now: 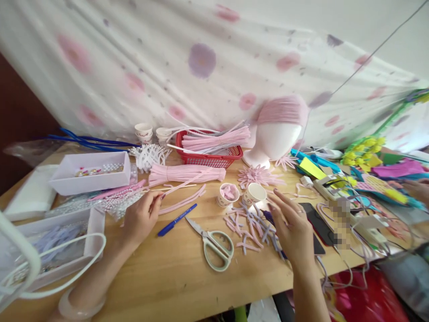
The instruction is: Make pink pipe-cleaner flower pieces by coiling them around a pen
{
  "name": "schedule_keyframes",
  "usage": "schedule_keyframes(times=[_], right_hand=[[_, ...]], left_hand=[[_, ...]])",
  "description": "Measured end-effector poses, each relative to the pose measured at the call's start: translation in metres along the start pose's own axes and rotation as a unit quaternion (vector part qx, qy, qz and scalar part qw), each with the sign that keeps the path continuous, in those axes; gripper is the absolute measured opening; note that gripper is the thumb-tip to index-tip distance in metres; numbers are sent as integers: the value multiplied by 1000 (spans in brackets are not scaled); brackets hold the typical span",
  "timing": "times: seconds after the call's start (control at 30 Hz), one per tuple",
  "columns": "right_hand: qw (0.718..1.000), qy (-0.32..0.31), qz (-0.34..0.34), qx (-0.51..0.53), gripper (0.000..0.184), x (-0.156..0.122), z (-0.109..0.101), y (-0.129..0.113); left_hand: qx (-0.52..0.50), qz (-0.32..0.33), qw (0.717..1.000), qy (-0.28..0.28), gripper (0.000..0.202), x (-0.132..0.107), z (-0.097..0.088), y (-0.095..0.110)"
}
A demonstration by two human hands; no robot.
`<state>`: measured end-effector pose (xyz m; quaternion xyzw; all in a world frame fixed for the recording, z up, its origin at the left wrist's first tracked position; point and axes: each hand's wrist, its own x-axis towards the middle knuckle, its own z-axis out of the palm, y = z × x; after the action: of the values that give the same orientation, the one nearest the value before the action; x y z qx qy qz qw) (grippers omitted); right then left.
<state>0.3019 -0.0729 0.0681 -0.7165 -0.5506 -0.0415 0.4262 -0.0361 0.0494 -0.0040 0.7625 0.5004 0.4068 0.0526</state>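
Note:
My left hand (pixel 143 215) is closed in a pinch at the left end of a pink pipe cleaner (pixel 182 184), beside a bundle of pink pipe cleaners (pixel 187 173). My right hand (pixel 291 226) hovers with fingers apart, just right of a white paper cup (pixel 256 194). Next to that cup, another paper cup (pixel 228 202) holds pink pieces. Short pink and grey-purple pipe cleaner pieces (pixel 250 230) lie scattered below the cups. A dark blue object under my right hand is mostly hidden. Between my hands lie a blue pen (pixel 176 220) and scissors with pale handles (pixel 217 250).
A red basket (pixel 211 160) of pipe cleaners and a white mannequin head (pixel 276 138) stand at the back. White boxes (pixel 89 172) with beads are on the left. Phones (pixel 318 223), cables and a power strip (pixel 330 190) crowd the right. Another person's hand (pixel 417 188) shows at the right edge.

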Motion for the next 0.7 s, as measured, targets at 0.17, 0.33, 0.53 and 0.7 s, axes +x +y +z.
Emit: schedule_keyframes(times=[0.17, 0.33, 0.53, 0.7], right_hand=[[1000, 12, 18, 12, 44, -10, 10, -2], [997, 38, 0, 69, 40, -8, 11, -11], [996, 33, -36, 79, 19, -21, 26, -28], [986, -12, -30, 165, 42, -32, 15, -15]], left_hand=[[2, 12, 1000, -5, 20, -4, 3, -1], [-7, 34, 999, 11, 16, -2, 3, 4], [-15, 32, 999, 30, 21, 2, 3, 11], [-29, 81, 995, -51, 24, -4, 8, 8]])
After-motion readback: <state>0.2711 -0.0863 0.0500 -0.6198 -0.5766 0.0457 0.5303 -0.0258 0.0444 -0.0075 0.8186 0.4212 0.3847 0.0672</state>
